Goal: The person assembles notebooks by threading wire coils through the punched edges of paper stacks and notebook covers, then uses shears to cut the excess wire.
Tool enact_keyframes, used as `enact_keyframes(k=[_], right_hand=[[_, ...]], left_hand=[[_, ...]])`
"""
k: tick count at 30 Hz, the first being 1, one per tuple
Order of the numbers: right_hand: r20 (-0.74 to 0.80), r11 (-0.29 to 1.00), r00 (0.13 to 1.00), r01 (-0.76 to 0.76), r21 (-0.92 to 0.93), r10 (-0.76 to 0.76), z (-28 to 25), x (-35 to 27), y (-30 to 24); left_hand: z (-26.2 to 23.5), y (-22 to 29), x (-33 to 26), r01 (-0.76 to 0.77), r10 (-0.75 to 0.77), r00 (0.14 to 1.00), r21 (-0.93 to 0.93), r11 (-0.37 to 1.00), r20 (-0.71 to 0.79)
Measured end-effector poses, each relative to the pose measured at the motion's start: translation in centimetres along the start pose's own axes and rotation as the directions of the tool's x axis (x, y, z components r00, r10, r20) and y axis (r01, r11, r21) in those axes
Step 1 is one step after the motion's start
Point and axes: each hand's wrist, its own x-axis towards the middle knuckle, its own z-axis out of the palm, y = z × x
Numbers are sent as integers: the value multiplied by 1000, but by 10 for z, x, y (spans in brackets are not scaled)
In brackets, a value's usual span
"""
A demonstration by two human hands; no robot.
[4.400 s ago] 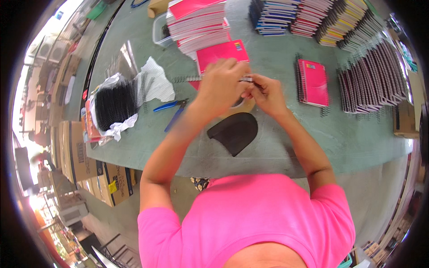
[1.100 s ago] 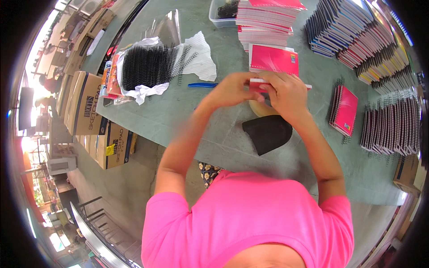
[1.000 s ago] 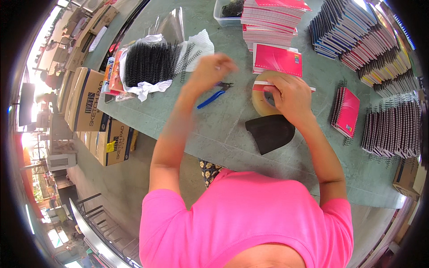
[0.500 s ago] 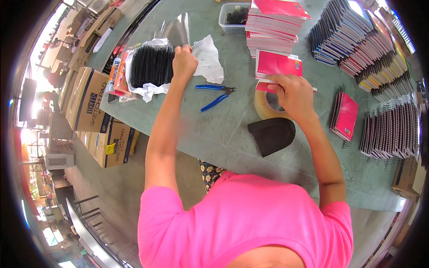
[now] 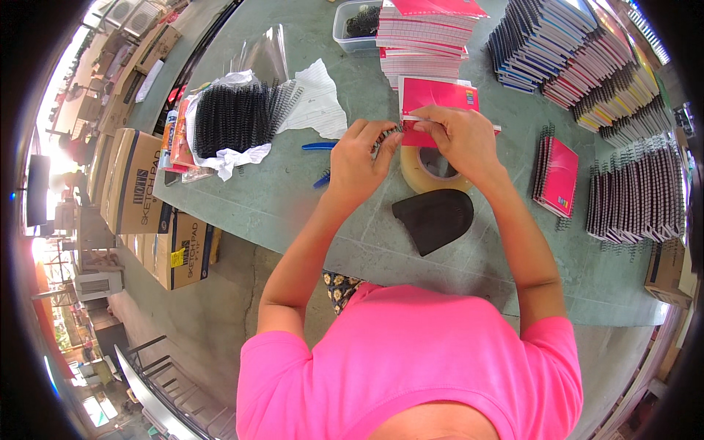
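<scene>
Desk (image 5: 293, 213): green, flat, matte.
Notebook stacks (image 5: 587, 51): upper right, wire-bound, many colours.
Coil bundle (image 5: 235, 117): black, springy, on torn white wrap, upper left.
Pink notebook (image 5: 436, 99): upper centre, card cover.
Tape roll (image 5: 433, 172): clear, round, under right hand.
Left hand (image 5: 359, 165) fingers pinched on black coil (image 5: 392, 132) at notebook edge; right hand (image 5: 462, 139) fingers press cover.
Risk (est.): coil skips holes if cover slides.

A tape roll (image 5: 433, 167) sits mid-desk (image 5: 293, 205), notebook stacks (image 5: 429, 44) behind it. Loose spiral coils (image 5: 235, 117) lie left; pliers (image 5: 320, 147) between.
</scene>
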Motion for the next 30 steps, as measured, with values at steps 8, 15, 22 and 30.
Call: enact_keyframes(k=[8,15,22,30], right_hand=[[16,1000,1000,2,-26,-1,-1,-2,-3],[23,992,995,96,-82,-95,-3,-6,-2],[-112,992,988,112,57,-106,9,-3,-6],[113,973,984,155,-169,-137,2,-5,-4]], left_hand=[[2,2,2,-37,41,992,37,999,-116],[-13,0,14,243,-222,953,-82,967,206],[-20,5,20,80,-70,977,-43,996,200],[-28,5,19,247,-209,885,-39,968,416]])
